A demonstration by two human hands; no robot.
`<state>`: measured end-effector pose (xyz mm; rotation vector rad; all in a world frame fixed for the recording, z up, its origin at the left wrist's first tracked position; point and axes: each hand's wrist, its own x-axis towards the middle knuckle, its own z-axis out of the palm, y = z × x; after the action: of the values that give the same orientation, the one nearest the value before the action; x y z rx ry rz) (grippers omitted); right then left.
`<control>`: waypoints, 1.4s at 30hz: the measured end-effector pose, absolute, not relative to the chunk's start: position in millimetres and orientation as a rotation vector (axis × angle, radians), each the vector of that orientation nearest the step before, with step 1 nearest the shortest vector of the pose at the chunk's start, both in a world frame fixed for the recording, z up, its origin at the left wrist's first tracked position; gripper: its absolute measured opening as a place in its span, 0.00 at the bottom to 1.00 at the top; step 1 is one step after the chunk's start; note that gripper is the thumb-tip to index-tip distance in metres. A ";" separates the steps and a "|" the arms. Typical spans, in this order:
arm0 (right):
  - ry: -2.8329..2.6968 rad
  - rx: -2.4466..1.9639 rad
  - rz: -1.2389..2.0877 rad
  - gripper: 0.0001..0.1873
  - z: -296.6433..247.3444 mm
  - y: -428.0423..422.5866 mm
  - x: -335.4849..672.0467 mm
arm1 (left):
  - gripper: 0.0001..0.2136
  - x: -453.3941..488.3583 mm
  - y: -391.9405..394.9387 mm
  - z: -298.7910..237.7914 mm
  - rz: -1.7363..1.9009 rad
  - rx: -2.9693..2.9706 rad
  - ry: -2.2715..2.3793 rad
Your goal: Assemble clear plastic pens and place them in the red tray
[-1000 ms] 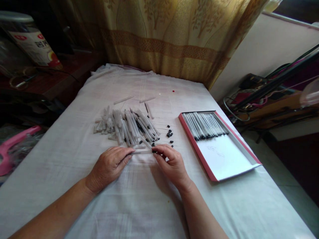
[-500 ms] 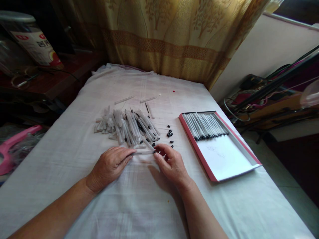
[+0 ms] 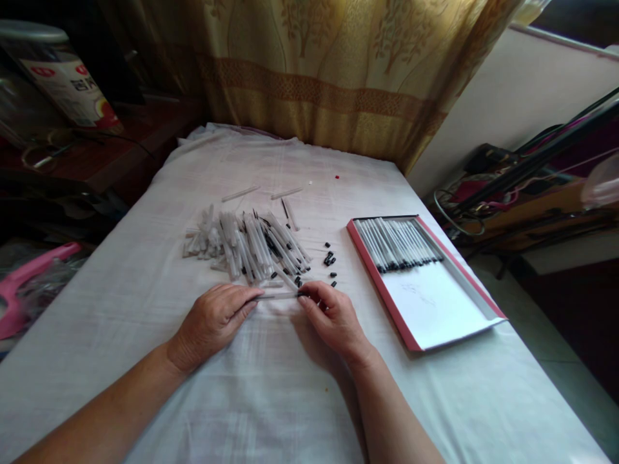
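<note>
Right hand [image 3: 333,319] tighter on clear tube [image 3: 278,296]

Gold patterned curtain [image 3: 338,77], white wall [image 3: 522,96]

Our tabletop [image 3: 290,399] wears a white, faintly checked cloth. We see a clear tube [image 3: 278,296], a clear pile [image 3: 246,248] with black tips, black caps [image 3: 329,259], a pink-rimmed white box [image 3: 430,306], and a golden tree-patterned curtain [image 3: 338,71] with a darker band.
</note>
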<state>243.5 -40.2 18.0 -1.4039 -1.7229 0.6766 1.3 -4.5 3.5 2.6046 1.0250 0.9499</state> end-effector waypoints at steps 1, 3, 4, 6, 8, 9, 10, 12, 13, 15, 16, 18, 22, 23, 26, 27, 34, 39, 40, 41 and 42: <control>-1.734 -1.412 0.670 0.07 17.9 -40.1 243.7 | 0.10 1.3 -4.3 3.4 0.954 2.605 1.022; -1.742 -1.426 0.685 0.07 17.8 -39.9 243.9 | 0.09 1.2 -4.0 3.0 0.964 2.608 1.011; -1.737 -1.424 0.699 0.07 17.8 -40.0 244.1 | 0.09 1.1 -3.9 2.7 0.968 2.610 1.006; -1.724 -1.401 0.721 0.08 17.2 -40.2 244.4 | 0.09 0.8 -4.0 2.0 0.967 2.611 1.002; -1.714 -1.375 0.715 0.07 16.1 -40.3 244.7 | 0.09 0.4 -4.4 1.8 0.955 2.601 1.008; -1.707 -1.369 0.706 0.07 15.5 -40.4 244.8 | 0.09 0.1 -4.6 1.9 0.950 2.590 1.018; -1.693 -1.366 0.702 0.06 15.1 -40.5 244.9 | 0.10 -0.2 -4.9 2.3 0.940 2.573 1.032; -1.644 -1.365 0.712 0.06 14.7 -40.7 245.2 | 0.13 -1.0 -5.2 4.0 0.919 2.529 1.072; -1.618 -1.362 0.722 0.06 14.6 -40.8 245.5 | 0.14 -1.4 -5.2 5.1 0.904 2.503 1.094; -1.578 -1.348 0.738 0.06 14.6 -41.0 245.9 | 0.15 -2.0 -4.9 7.5 0.883 2.444 1.122; -1.567 -1.342 0.742 0.06 14.5 -41.1 246.0 | 0.15 -2.1 -4.7 8.4 0.879 2.413 1.131; -1.563 -1.333 0.746 0.06 13.6 -41.1 246.1 | 0.15 -2.2 -4.3 9.1 0.885 2.348 1.156; -1.560 -1.343 0.758 0.06 10.5 -41.0 245.5 | 0.11 -2.4 -4.8 7.0 0.897 2.229 1.227; -1.552 -1.345 0.763 0.06 9.8 -41.1 245.3 | 0.11 -2.5 -5.0 6.4 0.894 2.206 1.239; -1.513 -1.332 0.782 0.05 8.8 -41.3 244.9 | 0.12 -2.8 -5.0 6.5 0.871 2.190 1.243; -1.497 -1.326 0.790 0.05 8.8 -41.4 244.8 | 0.13 -2.7 -4.8 7.1 0.864 2.210 1.231; -1.471 -1.321 0.822 0.05 7.4 -41.5 244.0 | 0.13 -1.6 -4.8 8.4 0.899 2.297 1.179; -1.466 -1.320 0.827 0.06 4.8 -41.6 243.9 | 0.12 -2.0 -5.2 5.9 0.863 2.219 1.239; -1.464 -1.317 0.826 0.06 4.7 -41.6 243.9 | 0.13 -2.0 -4.9 5.9 0.850 2.229 1.233; -1.463 -1.313 0.823 0.06 4.8 -41.6 244.0 | 0.13 -1.9 -4.6 6.0 0.840 2.249 1.219; -1.464 -1.313 0.821 0.06 5.1 -41.5 244.1 | 0.13 -1.6 -4.3 6.2 0.833 2.278 1.199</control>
<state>244.1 -41.5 5.1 -1.3126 -1.4635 0.8211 -1.6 -4.3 6.2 2.2779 1.1994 0.8326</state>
